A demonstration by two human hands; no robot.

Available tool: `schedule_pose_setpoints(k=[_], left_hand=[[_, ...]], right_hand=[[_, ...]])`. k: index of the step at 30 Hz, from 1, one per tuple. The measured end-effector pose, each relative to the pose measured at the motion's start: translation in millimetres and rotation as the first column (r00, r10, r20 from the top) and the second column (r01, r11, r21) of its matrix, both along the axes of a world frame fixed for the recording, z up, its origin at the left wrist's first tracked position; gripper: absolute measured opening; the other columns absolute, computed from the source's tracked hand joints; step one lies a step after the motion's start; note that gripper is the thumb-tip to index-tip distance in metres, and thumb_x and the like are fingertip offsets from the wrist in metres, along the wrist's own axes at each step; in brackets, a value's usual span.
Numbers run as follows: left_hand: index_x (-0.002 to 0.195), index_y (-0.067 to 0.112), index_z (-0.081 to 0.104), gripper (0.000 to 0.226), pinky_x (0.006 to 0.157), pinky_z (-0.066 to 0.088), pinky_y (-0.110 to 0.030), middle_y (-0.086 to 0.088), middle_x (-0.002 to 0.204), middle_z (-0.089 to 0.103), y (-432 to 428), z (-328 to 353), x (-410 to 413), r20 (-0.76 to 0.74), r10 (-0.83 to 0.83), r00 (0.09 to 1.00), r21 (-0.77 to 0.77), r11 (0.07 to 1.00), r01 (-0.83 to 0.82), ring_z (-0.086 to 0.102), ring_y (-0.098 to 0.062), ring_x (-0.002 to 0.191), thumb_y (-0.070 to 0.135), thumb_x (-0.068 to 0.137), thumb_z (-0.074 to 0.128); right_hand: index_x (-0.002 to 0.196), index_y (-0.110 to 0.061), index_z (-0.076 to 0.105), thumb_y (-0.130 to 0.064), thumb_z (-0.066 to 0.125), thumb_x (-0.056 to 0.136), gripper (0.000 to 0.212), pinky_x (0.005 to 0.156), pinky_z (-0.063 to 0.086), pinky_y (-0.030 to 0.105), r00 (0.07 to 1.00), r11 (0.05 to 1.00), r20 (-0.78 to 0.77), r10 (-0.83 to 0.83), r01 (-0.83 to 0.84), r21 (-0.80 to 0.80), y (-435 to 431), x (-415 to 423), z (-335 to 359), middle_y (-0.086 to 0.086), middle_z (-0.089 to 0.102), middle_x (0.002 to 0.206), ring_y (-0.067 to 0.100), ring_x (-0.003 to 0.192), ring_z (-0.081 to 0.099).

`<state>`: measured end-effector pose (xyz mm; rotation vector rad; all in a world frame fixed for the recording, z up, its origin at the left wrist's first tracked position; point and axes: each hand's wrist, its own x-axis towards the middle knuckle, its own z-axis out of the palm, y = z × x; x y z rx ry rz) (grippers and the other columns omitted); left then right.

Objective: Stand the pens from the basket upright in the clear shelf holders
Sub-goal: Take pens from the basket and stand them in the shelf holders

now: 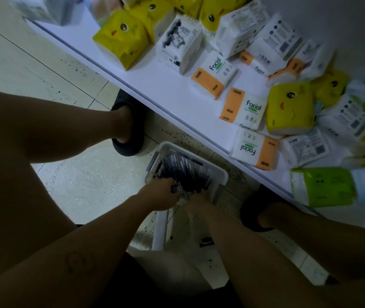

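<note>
A white plastic basket (220, 175) sits on the floor between my feet, filled with several dark pens (183, 170). My left hand (161, 193) reaches into the near end of the basket and its fingers curl round a bunch of pens. My right hand (196, 202) is right beside it at the basket's near edge, its fingers buried among the pens; its grip is blurred. No clear shelf holders are in view.
A low white shelf (177, 94) runs diagonally on the right, loaded with yellow tissue packs (121, 38), white and orange "Facial" packs (243, 110) and green packs (323, 185). My feet in dark slippers (128, 127) stand on the pale tiled floor (92, 181). A white stool leg (160, 230) is below the basket.
</note>
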<state>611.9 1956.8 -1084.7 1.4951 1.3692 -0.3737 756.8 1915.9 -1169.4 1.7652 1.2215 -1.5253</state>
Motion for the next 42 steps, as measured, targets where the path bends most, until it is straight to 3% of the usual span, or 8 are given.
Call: schedule_pose_setpoints(k=[6, 12, 16, 18, 21, 27, 34, 42], left_hand=[[0.119, 0.011, 0.060, 0.033, 0.086, 0.048, -0.029, -0.009, 0.117, 0.065, 1.1, -4.1, -0.2, 0.036, 0.057, 0.998, -0.005, 0.998, -0.056, 0.060, -0.021, 0.105, 0.032, 0.094, 0.053], [0.118, 0.010, 0.062, 0.032, 0.074, 0.046, -0.022, -0.010, 0.116, 0.064, 0.2, -6.5, -3.5, 0.055, 0.061, 0.997, -0.009, 0.998, -0.060, 0.060, -0.021, 0.102, 0.031, 0.096, 0.051], [0.120, 0.012, 0.061, 0.032, 0.072, 0.044, -0.021, -0.009, 0.114, 0.063, 4.4, -12.4, -7.6, 0.047, 0.049, 0.998, -0.007, 0.999, -0.049, 0.057, -0.017, 0.097, 0.031, 0.097, 0.049], [0.119, 0.013, 0.061, 0.032, 0.078, 0.046, -0.026, -0.007, 0.111, 0.063, 5.6, -17.5, -8.0, 0.021, 0.038, 0.999, -0.022, 0.999, -0.038, 0.058, -0.018, 0.098, 0.032, 0.096, 0.048], [0.102, 0.011, 0.066, 0.029, 0.069, 0.045, -0.026, -0.008, 0.094, 0.064, 8.1, -28.7, -5.3, 0.015, 0.026, 1.000, -0.049, 0.999, -0.025, 0.059, -0.019, 0.087, 0.033, 0.095, 0.048], [0.092, 0.005, 0.068, 0.030, 0.076, 0.051, -0.033, -0.010, 0.088, 0.064, 17.7, -57.0, 11.5, 0.000, 0.037, 0.999, -0.105, 0.994, -0.036, 0.061, -0.024, 0.085, 0.030, 0.092, 0.052], [0.110, 0.004, 0.064, 0.033, 0.078, 0.039, -0.028, -0.011, 0.109, 0.060, 24.3, -91.9, 17.0, 0.003, 0.068, 0.998, -0.184, 0.981, -0.066, 0.055, -0.023, 0.100, 0.031, 0.093, 0.055], [0.143, 0.007, 0.041, 0.053, 0.096, 0.041, -0.034, -0.016, 0.141, 0.046, 36.9, -100.0, 23.8, 0.121, 0.325, 0.938, -0.463, 0.854, -0.236, 0.045, -0.033, 0.128, 0.023, 0.095, 0.057]], right_hand=[[0.132, -0.005, 0.052, -0.015, 0.048, 0.100, 0.033, 0.081, 0.051, 0.035, 0.832, 0.836, -0.107, -0.544, 0.549, 0.015, 7.6, -3.4, 3.1, 0.015, 0.061, 0.112, 0.031, 0.100, 0.058], [0.131, 0.002, 0.053, -0.023, 0.062, 0.093, 0.047, 0.082, 0.046, 0.031, 0.809, 0.809, -0.039, -0.586, 0.583, -0.068, 14.7, -2.5, 3.1, 0.017, 0.056, 0.130, 0.032, 0.112, 0.057], [0.120, -0.005, 0.056, -0.024, 0.063, 0.092, 0.034, 0.077, 0.042, 0.032, 0.813, 0.811, -0.018, -0.582, 0.579, -0.081, 21.6, 3.2, 1.9, 0.017, 0.058, 0.115, 0.025, 0.088, 0.053], [0.093, -0.011, 0.056, -0.022, 0.060, 0.093, 0.012, 0.066, 0.042, 0.027, 0.841, 0.841, -0.003, -0.541, 0.541, -0.023, 22.7, 10.2, 1.9, 0.007, 0.055, 0.089, 0.016, 0.072, 0.049], [0.071, -0.021, 0.045, -0.011, 0.059, 0.092, 0.028, 0.051, 0.041, 0.015, 0.801, 0.800, -0.009, -0.599, 0.598, 0.049, 25.9, 17.2, 0.5, -0.002, 0.048, 0.074, 0.008, 0.062, 0.045], [0.093, 0.005, 0.067, 0.002, 0.067, 0.085, 0.008, 0.065, 0.055, 0.033, 0.649, 0.643, -0.102, -0.753, 0.760, 0.092, 19.0, 31.0, 40.7, 0.013, 0.062, 0.077, 0.026, 0.068, 0.062], [0.089, -0.010, 0.063, 0.002, 0.065, 0.088, 0.012, 0.074, 0.055, 0.042, 0.692, 0.661, -0.178, -0.700, 0.721, 0.206, 16.4, 24.7, 84.2, 0.009, 0.063, 0.076, 0.026, 0.067, 0.060], [0.103, -0.002, 0.065, 0.002, 0.064, 0.088, 0.015, 0.056, 0.050, 0.019, 0.746, 0.706, -0.170, -0.644, 0.665, 0.243, 31.9, 24.7, 98.7, 0.004, 0.063, 0.079, 0.013, 0.062, 0.058]])
